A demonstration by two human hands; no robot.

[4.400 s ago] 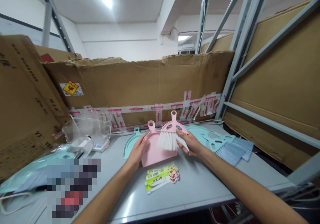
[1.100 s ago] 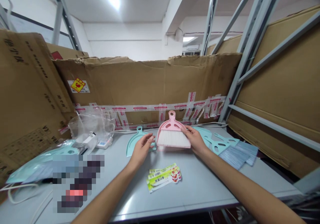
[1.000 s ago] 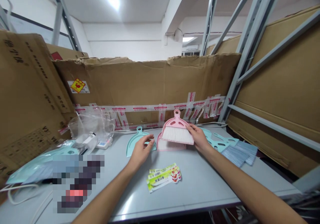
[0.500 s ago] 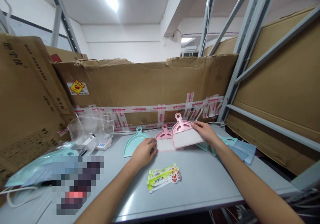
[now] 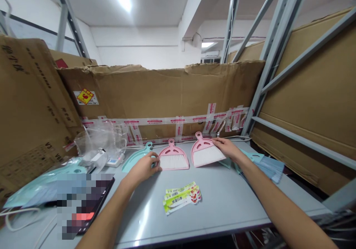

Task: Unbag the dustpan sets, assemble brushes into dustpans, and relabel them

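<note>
My left hand [image 5: 143, 167] has its curled fingers on the left edge of a pink dustpan [image 5: 170, 151] with a white-bristled brush set in it. Partly behind that hand lies a teal dustpan [image 5: 133, 160]. My right hand [image 5: 226, 147] grips the upper right edge of a second pink dustpan [image 5: 204, 143], tilted, with its own white-bristled brush [image 5: 208, 155] in it. In front of both pink sets lie several green and white printed cards [image 5: 182, 197], overlapping.
At the right, teal dustpans [image 5: 253, 155] lie with blue bristles [image 5: 269, 168], partly behind my right arm. Bagged teal pieces [image 5: 55, 176], a partly pixelated dark device [image 5: 97, 200] and clear plastic [image 5: 102, 141] occupy the left. A cardboard box [image 5: 155, 93] stands behind the table [image 5: 222, 208].
My left hand has moved left with the first pink dustpan, and the teal dustpan has shifted left too. The second pink dustpan has come down slightly in my right hand. A gap separates the pink sets.
</note>
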